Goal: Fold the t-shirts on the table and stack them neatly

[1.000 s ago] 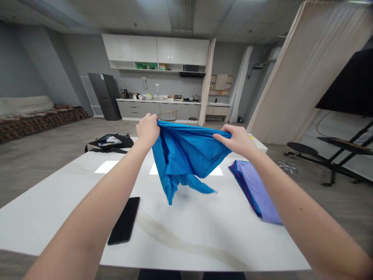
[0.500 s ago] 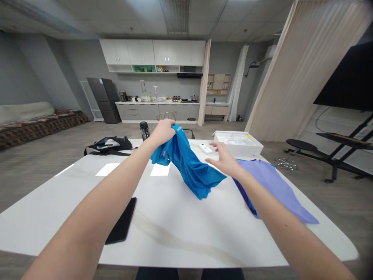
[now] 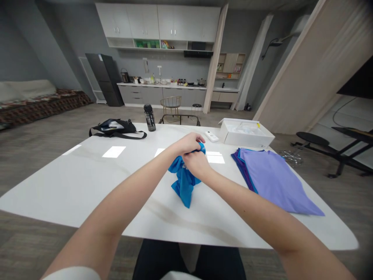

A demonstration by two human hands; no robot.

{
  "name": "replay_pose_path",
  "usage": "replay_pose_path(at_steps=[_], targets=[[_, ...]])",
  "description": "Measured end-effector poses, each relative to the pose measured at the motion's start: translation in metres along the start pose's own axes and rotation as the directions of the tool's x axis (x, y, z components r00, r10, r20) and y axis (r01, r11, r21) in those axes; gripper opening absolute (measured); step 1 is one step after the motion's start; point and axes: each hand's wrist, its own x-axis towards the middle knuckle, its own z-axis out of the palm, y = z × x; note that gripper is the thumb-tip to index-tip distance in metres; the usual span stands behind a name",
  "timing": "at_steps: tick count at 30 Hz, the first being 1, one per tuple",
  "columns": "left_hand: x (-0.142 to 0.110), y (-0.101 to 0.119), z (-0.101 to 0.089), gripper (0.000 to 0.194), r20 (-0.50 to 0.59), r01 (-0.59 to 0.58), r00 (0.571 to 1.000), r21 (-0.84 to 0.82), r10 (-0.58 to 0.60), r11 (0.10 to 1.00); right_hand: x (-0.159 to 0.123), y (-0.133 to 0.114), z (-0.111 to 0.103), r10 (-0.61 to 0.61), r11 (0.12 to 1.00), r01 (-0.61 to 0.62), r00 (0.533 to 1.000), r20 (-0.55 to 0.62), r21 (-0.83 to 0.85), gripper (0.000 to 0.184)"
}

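Note:
A bunched blue cloth (image 3: 184, 187) with some white lettering hangs from both hands over the middle of the white table (image 3: 116, 186). My left hand (image 3: 190, 143) is closed on its upper part, fingers curled over the top. Just below and touching it, my right hand (image 3: 196, 161) also grips the fabric, its fingers partly hidden by the cloth and the other hand. The cloth's lower end dangles in loose folds towards me. Whether it is a garment or a bag, I cannot tell.
To the right lies a stack of purple and blue fabric pieces (image 3: 274, 179). Behind it are an open white box (image 3: 247, 138) and a small white device (image 3: 211, 136). A black bag (image 3: 113, 127) and a dark bottle (image 3: 149, 118) stand at the far left edge.
My right hand has moved left from beside the box and closed on the blue cloth. My left hand has shifted right. The cloth is now gathered and hangs down; the view has tilted downward.

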Motion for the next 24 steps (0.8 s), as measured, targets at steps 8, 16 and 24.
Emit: replay_pose_path(at_steps=[8,16,24], targets=[[-0.042,-0.056,0.015,0.049,-0.632,-0.311,0.771,-0.272,0.075,0.911,0.003,0.031,0.0,0.391,0.757,-0.215,0.905,-0.165,0.617,0.027],[-0.067,-0.097,0.075,0.087,-0.18,0.006,0.968,-0.687,-0.178,0.726,0.005,0.059,-0.062,0.41,-0.025,0.041,0.911,-0.028,0.999,0.047],[-0.068,-0.082,0.033,0.041,-0.22,-0.16,0.975,-0.678,0.01,0.717,-0.034,0.116,-0.101,0.477,0.087,0.067,0.873,-0.101,0.994,0.049]])
